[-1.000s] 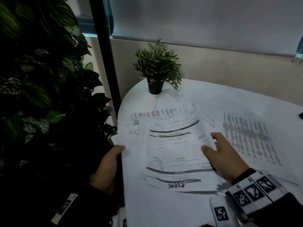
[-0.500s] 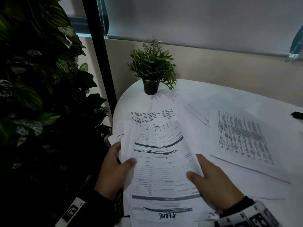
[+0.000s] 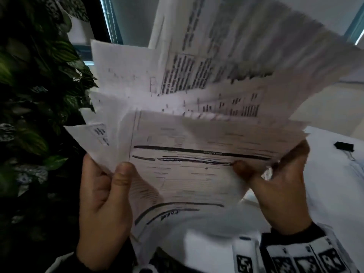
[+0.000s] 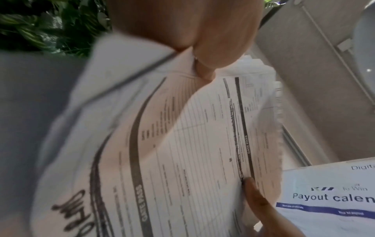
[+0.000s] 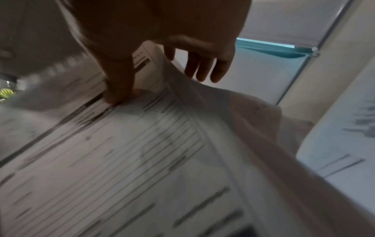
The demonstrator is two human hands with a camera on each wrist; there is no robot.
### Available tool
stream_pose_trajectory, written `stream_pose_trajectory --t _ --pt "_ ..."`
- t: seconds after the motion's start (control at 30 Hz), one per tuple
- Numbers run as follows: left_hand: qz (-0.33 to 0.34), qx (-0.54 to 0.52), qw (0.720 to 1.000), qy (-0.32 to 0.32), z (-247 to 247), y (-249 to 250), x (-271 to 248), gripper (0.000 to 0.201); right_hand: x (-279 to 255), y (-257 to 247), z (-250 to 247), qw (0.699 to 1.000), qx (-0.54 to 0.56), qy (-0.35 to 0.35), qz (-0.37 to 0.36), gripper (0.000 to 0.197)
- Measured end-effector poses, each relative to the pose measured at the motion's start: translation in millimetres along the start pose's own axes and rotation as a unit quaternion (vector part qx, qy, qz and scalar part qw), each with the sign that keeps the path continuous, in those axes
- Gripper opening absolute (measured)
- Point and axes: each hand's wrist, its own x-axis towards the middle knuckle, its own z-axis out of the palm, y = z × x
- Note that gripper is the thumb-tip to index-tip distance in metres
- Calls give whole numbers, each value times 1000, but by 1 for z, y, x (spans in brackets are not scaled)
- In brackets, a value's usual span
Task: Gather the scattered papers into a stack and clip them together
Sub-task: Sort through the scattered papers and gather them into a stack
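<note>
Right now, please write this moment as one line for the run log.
phase: gathering | papers: lifted, uneven | left hand: grips left edge | right hand: pinches right edge | binder clip: on table, unused

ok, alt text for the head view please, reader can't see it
Both hands hold a loose, uneven sheaf of printed papers up off the white table, left hand gripping the left edge, right hand the right. A black binder clip lies on the table at right; leafy plants fill the left.
</note>
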Motion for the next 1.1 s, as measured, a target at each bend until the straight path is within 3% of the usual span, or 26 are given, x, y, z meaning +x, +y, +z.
stream_pose_trajectory --t 0.07,0.1,0.17,0.23,0.27,0.37,0.47,0.57,0.7,0.9,1.0,1.1 --pt "-6 -5 1000 16 -1 -5 0 36 7 -1 -4 1000 13 -19 3 122" --pt "-14 -11 1000 21 -1 -8 0 34 8 -1 -5 999 42 -25 22 122" --pt "-29 -9 999 13 -1 -15 0 33 5 -1 -9 997 44 -45 35 93" --pt "-40 8 999 -9 2 -23 -2 34 -2 -3 -4 998 -15 -52 34 40" --pt "-39 15 999 -14 4 -25 -5 36 -7 -7 0 998 -32 -50 33 25" --pt "-16 22 1000 -5 7 -30 -8 33 -10 -5 6 1000 -17 -13 14 9" --pt "-30 24 999 -24 3 -34 -6 36 -6 -2 8 999 -39 -27 -23 45" --pt "-93 44 993 -50 -6 -44 -5 48 -8 10 5 999 21 -40 16 65" --pt "-144 57 986 -66 -8 -61 -11 52 -18 30 4 991 42 -75 105 59" --pt "-214 57 973 -66 -10 -89 -27 43 -37 66 6 958 -46 -166 228 40" --pt "-214 72 973 -39 -11 -93 -32 46 -45 68 2 960 -46 -150 234 27" --pt "-188 55 981 -15 -9 -85 -30 48 -42 56 1 975 -10 -106 195 33"
